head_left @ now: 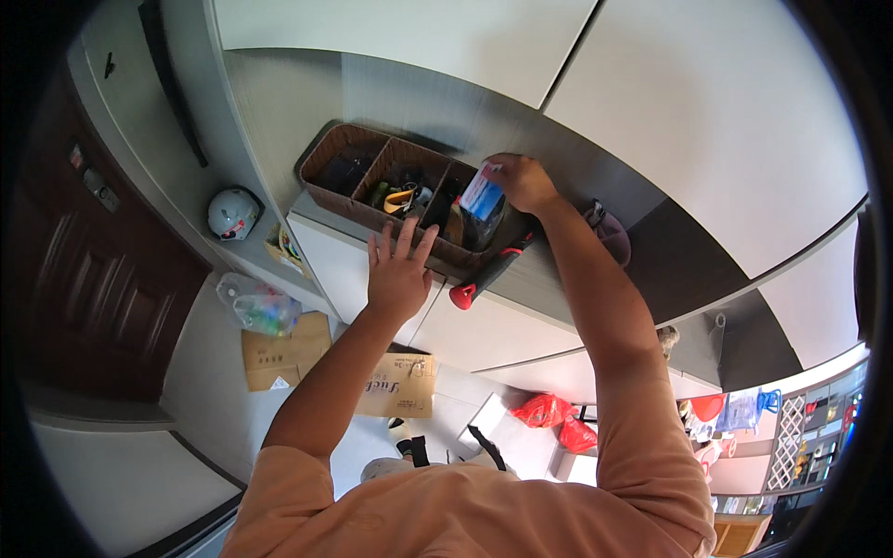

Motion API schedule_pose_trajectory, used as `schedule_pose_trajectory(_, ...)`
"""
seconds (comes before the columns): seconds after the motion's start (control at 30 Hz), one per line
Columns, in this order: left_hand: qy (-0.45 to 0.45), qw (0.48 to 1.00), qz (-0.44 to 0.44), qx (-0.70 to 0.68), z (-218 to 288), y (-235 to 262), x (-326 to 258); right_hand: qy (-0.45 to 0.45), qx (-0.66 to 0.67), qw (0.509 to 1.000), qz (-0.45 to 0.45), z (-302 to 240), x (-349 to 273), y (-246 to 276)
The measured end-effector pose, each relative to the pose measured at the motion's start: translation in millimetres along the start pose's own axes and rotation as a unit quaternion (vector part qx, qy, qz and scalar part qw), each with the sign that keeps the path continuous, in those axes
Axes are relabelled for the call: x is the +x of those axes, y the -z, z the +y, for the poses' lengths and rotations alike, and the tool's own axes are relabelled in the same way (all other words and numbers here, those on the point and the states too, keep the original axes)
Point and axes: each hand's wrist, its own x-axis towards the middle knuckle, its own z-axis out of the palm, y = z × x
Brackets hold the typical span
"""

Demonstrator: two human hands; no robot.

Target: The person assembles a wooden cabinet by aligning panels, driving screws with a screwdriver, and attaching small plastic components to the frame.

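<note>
A brown storage box [337, 201] with three compartments stands on a cabinet shelf in front of me. My right hand [523, 183] is closed on a blue and white packet [481, 193] above its right compartment. My left hand [400, 272] has its fingers spread, with the fingertips at the box's front rim. The middle compartment holds a yellow loop-shaped handle [399, 201] among small items I cannot make out. Dark things lie in the left compartment. Beside the box's right end, a black stick-like thing with a red end [462, 297] juts over the shelf edge.
A dark rounded item [609, 234] sits on the shelf past my right forearm. Left of the cabinet is a pale helmet [233, 213]. Flattened cardboard [398, 386] and a clear bag of bottles [265, 309] lie on the floor, with red bags [544, 410] farther right.
</note>
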Motion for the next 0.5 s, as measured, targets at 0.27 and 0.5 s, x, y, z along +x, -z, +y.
schedule_pose_trajectory(0.27,-0.016,1.000,-0.002,0.017,-2,1,2,0.101,-0.372,0.911,-0.146,-37,-5,-41)
schedule_pose_trajectory(0.5,-0.021,1.000,0.011,-0.005,-2,1,3,0.047,-0.311,0.919,-0.237,-38,-10,-62)
